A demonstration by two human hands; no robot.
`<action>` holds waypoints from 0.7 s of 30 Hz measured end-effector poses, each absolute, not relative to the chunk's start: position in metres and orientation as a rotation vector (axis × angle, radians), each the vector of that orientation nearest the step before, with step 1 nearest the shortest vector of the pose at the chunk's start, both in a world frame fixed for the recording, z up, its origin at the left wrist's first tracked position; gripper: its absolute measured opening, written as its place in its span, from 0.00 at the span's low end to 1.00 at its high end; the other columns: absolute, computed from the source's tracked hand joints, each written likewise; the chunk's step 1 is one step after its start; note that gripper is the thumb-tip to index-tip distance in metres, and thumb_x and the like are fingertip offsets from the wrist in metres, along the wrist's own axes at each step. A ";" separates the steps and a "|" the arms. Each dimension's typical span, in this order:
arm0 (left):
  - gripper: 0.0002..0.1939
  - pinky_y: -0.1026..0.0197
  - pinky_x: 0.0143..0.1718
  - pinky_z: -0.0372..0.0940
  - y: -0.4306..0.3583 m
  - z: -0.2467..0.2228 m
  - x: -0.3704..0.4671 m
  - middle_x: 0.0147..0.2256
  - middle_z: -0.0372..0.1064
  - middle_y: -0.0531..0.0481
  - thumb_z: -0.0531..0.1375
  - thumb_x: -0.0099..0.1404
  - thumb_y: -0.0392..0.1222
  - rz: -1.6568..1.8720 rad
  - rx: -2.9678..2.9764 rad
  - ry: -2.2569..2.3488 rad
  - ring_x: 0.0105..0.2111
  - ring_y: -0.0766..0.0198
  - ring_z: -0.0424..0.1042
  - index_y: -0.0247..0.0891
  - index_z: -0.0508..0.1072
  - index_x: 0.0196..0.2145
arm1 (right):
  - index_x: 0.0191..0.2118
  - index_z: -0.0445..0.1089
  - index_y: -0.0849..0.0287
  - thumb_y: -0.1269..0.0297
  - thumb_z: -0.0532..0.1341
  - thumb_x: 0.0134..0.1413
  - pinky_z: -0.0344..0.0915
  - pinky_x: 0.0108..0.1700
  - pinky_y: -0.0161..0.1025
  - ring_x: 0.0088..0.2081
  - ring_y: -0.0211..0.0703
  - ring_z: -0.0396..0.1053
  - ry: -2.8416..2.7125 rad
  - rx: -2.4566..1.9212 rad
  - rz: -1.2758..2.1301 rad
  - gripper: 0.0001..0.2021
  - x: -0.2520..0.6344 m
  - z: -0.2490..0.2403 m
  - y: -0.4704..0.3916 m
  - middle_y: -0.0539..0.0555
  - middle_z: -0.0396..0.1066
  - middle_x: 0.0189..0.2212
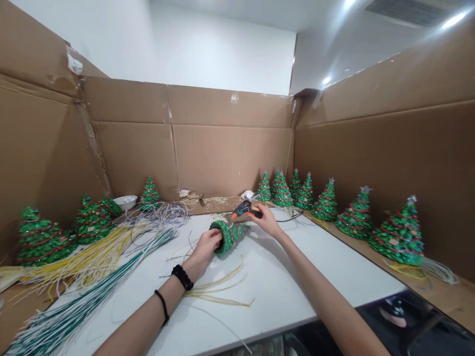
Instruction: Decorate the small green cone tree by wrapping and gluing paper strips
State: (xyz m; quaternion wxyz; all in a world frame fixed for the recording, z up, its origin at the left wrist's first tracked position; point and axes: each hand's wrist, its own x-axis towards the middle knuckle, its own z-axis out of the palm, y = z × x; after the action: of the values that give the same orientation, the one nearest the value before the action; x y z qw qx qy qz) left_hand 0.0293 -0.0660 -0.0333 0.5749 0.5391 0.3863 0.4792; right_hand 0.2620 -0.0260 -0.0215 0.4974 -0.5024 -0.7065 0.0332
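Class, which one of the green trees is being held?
The middle tree, tipped sideways over the white tabletop, with the left hand at its open base; no hand touches the others.

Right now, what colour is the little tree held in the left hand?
The little tree is mostly green; the head view shows it best.

left hand: partly hidden in tree | glue gun: partly behind right hand | forearms: cut off at bottom | scraps: too small to tell
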 end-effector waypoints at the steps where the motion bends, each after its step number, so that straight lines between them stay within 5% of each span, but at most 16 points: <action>1: 0.12 0.66 0.24 0.47 -0.066 -0.033 0.029 0.22 0.63 0.54 0.62 0.44 0.44 1.127 1.263 0.905 0.21 0.71 0.55 0.33 0.71 0.26 | 0.35 0.69 0.60 0.56 0.61 0.46 0.61 0.40 0.43 0.36 0.48 0.66 -1.710 -1.215 0.087 0.13 0.262 -0.022 -0.026 0.55 0.72 0.33; 21: 0.14 0.66 0.24 0.48 -0.059 -0.033 0.027 0.23 0.67 0.53 0.62 0.45 0.46 1.148 1.366 0.944 0.22 0.70 0.57 0.33 0.73 0.27 | 0.38 0.70 0.60 0.52 0.61 0.49 0.62 0.39 0.41 0.35 0.46 0.68 -1.829 -1.084 0.182 0.16 0.264 -0.021 -0.028 0.55 0.73 0.34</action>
State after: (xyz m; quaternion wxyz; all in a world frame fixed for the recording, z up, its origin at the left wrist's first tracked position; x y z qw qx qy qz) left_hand 0.0271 -0.0593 -0.0335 0.5324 0.5730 0.3957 0.4813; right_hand 0.2636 -0.0281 -0.0211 0.4829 -0.4447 -0.7507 0.0745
